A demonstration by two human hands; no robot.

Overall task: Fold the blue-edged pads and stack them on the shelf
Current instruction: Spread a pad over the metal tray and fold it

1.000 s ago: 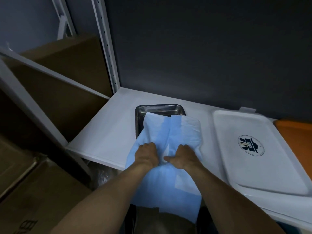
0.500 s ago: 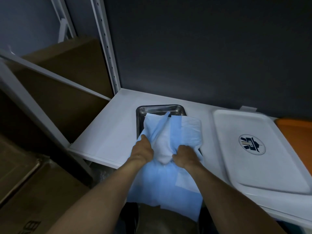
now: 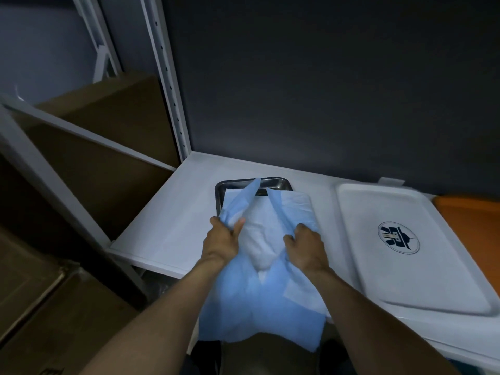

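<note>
Nearest us, the blue-edged pad hangs over the front edge of the shelf, its lower part draping below. Our left hand clutches one bunched blue edge and our right hand clutches the other, with the white middle sagging between them. Further back the pad covers a metal tray, whose far rim shows toward the shelf's back edge. A white tray with a round emblem lies to the right.

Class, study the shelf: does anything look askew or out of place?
The blue-edged pad is bunched up between the left hand and right hand, draping over the metal tray and hanging off the shelf front.
</note>
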